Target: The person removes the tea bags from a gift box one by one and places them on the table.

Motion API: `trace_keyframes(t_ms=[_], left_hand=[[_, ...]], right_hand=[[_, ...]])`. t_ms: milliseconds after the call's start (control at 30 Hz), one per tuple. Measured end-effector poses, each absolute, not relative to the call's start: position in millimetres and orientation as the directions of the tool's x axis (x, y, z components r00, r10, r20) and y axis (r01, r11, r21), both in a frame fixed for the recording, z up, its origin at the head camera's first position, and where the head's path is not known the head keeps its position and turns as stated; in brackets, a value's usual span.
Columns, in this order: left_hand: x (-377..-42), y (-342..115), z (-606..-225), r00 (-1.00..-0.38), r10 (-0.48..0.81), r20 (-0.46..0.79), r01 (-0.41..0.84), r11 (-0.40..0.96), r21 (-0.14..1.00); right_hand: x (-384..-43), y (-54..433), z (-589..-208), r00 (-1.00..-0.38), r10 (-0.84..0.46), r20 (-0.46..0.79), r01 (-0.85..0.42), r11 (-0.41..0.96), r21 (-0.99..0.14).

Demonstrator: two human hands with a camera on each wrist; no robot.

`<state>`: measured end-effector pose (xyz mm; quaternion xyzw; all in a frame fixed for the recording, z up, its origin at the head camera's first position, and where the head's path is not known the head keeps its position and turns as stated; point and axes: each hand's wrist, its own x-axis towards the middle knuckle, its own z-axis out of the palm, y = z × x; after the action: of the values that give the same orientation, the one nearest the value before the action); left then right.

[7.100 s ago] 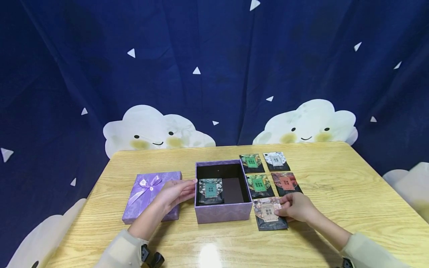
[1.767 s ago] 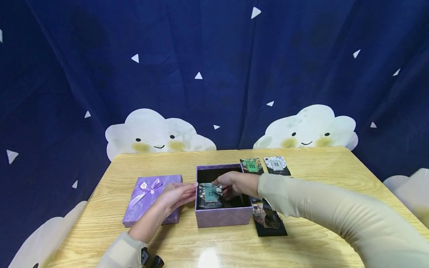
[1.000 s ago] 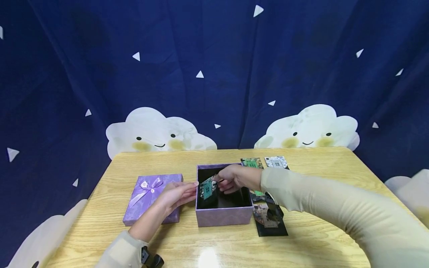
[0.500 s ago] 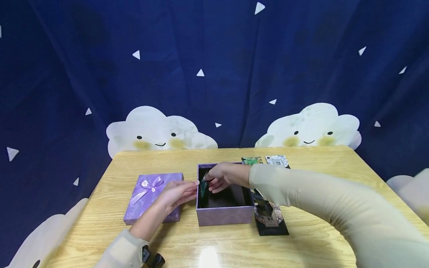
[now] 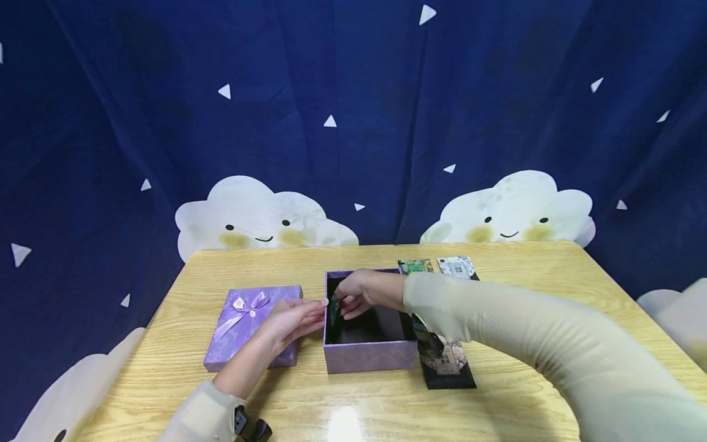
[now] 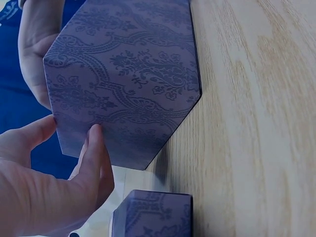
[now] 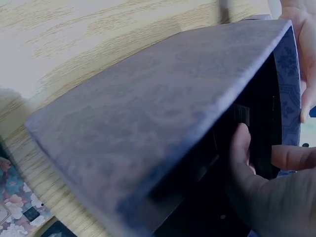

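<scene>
My right hand (image 5: 358, 296) reaches down into the open purple box (image 5: 370, 357) and pinches a dark and teal tea sachet (image 5: 334, 313), held on edge along the inside of the left wall. In the right wrist view a small part of the dark sachet (image 7: 241, 114) shows beyond the thumb; the rest is hidden in shadow. My left hand (image 5: 291, 320) touches the box's left side from outside. In the left wrist view its fingers (image 6: 96, 140) lie nearly straight on the patterned wall, the thumb at the rim.
The purple lid with a ribbon bow (image 5: 234, 337) lies left of the box, under the left forearm. To the right lie a green-labelled sachet (image 5: 415, 265), a white-labelled sachet (image 5: 458, 267) and a pink floral sachet (image 5: 450, 368). The right sleeve covers the area between them.
The right hand came from the pink sachet into the box. It lifted the teal sachet from lying flat and turned it on edge by the left wall. The left hand stayed at the box.
</scene>
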<state>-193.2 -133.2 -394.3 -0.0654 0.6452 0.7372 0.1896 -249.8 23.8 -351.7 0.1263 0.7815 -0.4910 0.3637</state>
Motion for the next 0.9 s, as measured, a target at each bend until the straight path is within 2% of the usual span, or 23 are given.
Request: trace_keyframes(t_ms=[567,900], left_hand=[[-193.4,-133.7,-396.5,-0.922,0.192,-0.335,-0.358,-0.096,0.929],[-193.1,-131.7,-395.8,-0.924,0.174,-0.340,-0.361,-0.108,0.926]], right_hand=[[-239.2,52.5,-341.0,-0.750,-0.140,-0.647,0.504,0.512,-0.695],[-229.7,69.6,-331.3,-0.787,-0.166,-0.595,0.416,0.569,-0.709]])
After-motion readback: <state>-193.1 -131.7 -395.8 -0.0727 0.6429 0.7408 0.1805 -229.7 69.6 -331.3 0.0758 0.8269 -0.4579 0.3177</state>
